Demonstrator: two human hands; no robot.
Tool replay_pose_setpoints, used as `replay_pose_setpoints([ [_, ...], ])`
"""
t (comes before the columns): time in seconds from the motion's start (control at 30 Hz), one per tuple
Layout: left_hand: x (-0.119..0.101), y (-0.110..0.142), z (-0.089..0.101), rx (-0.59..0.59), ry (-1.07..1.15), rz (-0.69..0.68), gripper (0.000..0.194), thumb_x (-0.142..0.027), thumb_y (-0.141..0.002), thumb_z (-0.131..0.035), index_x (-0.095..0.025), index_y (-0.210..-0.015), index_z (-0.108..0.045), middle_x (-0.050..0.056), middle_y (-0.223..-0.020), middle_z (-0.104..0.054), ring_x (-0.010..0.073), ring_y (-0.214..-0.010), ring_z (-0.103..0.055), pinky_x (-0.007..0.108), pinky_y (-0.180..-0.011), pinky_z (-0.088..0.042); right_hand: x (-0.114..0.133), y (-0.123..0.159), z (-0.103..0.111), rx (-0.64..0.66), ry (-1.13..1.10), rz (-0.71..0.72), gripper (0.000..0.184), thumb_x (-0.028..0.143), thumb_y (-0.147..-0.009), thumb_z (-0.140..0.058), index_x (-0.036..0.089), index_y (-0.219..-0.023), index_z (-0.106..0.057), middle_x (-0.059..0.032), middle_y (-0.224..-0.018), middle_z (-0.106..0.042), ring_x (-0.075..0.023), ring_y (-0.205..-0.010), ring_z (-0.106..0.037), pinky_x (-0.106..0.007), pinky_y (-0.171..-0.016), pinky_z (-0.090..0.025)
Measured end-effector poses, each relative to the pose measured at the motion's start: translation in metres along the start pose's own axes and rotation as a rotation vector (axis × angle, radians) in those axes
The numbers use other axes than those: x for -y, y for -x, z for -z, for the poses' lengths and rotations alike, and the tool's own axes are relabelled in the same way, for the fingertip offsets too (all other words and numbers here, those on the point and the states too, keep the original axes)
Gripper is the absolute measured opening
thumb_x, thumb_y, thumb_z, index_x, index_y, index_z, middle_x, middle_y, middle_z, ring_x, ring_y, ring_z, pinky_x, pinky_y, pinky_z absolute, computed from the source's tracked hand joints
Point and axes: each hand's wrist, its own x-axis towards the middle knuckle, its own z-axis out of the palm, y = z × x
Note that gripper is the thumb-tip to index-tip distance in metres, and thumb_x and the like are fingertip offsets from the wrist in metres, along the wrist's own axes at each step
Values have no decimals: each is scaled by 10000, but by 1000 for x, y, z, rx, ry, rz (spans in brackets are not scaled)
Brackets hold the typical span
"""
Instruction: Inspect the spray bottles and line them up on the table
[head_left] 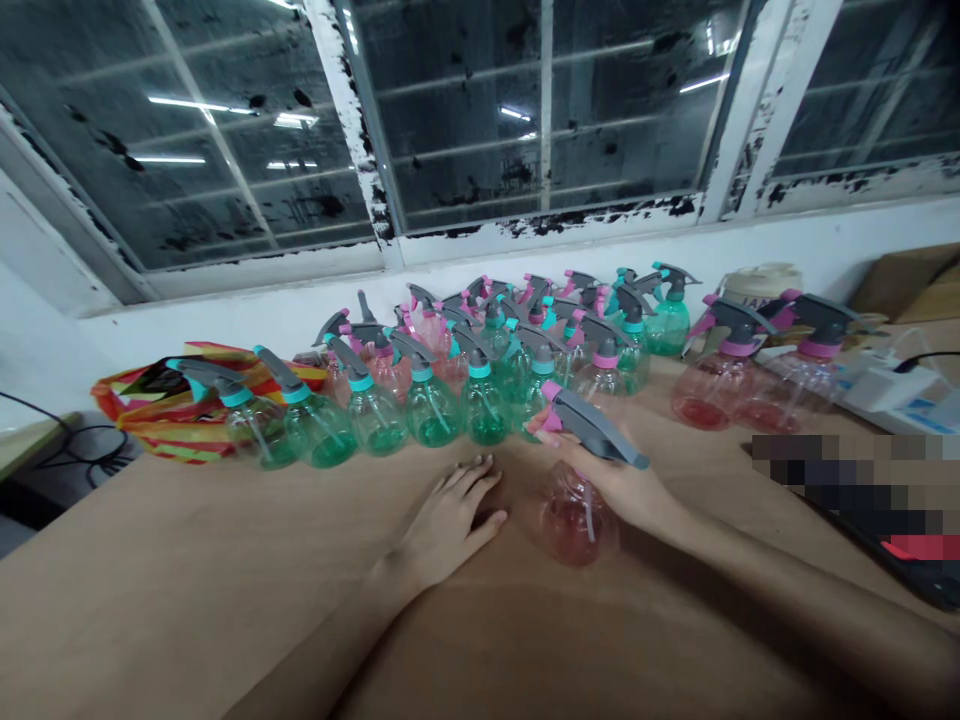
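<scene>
A pink spray bottle (574,520) with a grey and pink trigger head is in my right hand (611,480), whose fingers wrap round its neck and trigger. The bottle is low over the table or on it; I cannot tell which. To its left, my left hand (457,515) lies on the table, palm down, fingers stretched out and holding nothing. Just beyond my hands stands a front row of green spray bottles, among them one green spray bottle (486,410) with a turquoise collar. Behind them crowd several more pink and green bottles, partly hidden.
On the wooden table (225,570), a striped orange and yellow bag (172,425) lies at the left. Two pink spray bottles, one of them a pink bottle (712,390), stand to the right. Farther right are a white power strip (892,385) and a dark object (885,540), partly pixelated.
</scene>
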Motion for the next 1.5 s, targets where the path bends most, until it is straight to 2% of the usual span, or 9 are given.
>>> replay_pose_setpoints([
  [0.2, 0, 0, 0, -11, 0, 3, 441, -397, -929, -446, -172, -1308, -443, 90, -1425, -400, 227, -1307, -361, 427, -1080, -285, -3, 1, 0, -10, 4, -5, 135, 350, -801, -611, 265, -906, -623, -55, -951, -657, -232, -932, -625, -414, -893, -476],
  [0.5, 2, 0, -1, -5, -8, 8, 443, -395, -926, -451, -159, -1301, -452, 99, -1424, -400, 235, -1298, -372, 423, -1076, -293, 0, 1, 0, -10, 43, -8, 132, 358, -795, -612, 260, -881, -634, -48, -916, -681, -236, -896, -635, -422, -880, -467],
  [0.67, 2, 1, 0, -21, 12, 1, 436, -398, -925, -447, -191, -1309, -444, 92, -1421, -405, 241, -1299, -372, 431, -1070, -296, 8, 0, -1, -13, 74, -7, 91, 336, -774, -633, 257, -777, -587, -4, -782, -637, -194, -753, -610, -338, -726, -479],
  [0.8, 2, 1, -1, -20, 10, 5, 441, -402, -928, -442, -182, -1310, -442, 94, -1421, -404, 238, -1305, -363, 424, -1065, -309, 7, -1, -4, -44, 74, -18, 170, 344, -763, -636, 244, -684, -524, 30, -635, -531, -145, -584, -511, -297, -585, -440],
  [0.93, 4, 1, -3, -16, -4, 2, 444, -403, -929, -445, -176, -1310, -442, 94, -1426, -397, 232, -1306, -361, 421, -1074, -296, 4, -2, -4, -58, 64, -49, 218, 382, -761, -635, 235, -659, -509, 41, -583, -475, -126, -532, -458, -277, -514, -399],
  [1.07, 4, 1, -4, -9, -2, 1, 453, -398, -929, -452, -163, -1316, -438, 100, -1431, -388, 237, -1314, -348, 420, -1083, -281, 4, -2, -3, -38, 68, -31, 188, 371, -768, -629, 232, -690, -529, 41, -608, -500, -128, -569, -494, -280, -573, -435],
  [1.17, 3, 0, -3, -2, -13, 6, 449, -399, -928, -453, -156, -1306, -451, 103, -1429, -391, 237, -1309, -355, 420, -1079, -287, 5, -1, -2, -5, 54, 4, 119, 352, -781, -620, 242, -764, -578, 19, -702, -589, -160, -681, -575, -313, -682, -472],
  [1.3, 2, 0, -1, 4, -24, 5, 448, -396, -930, -451, -148, -1303, -453, 104, -1422, -401, 233, -1304, -362, 417, -1081, -284, 3, 1, -2, -24, 44, 6, 111, 359, -794, -609, 254, -827, -626, -15, -824, -661, -202, -823, -634, -376, -824, -480],
  [1.5, 2, 0, 0, 11, -24, 11, 448, -397, -927, -461, -162, -1308, -450, 91, -1428, -396, 232, -1301, -367, 419, -1080, -286, 0, 2, -2, -37, -8, -2, 137, 342, -793, -619, 246, -887, -644, -32, -895, -690, -211, -884, -650, -398, -876, -481],
])
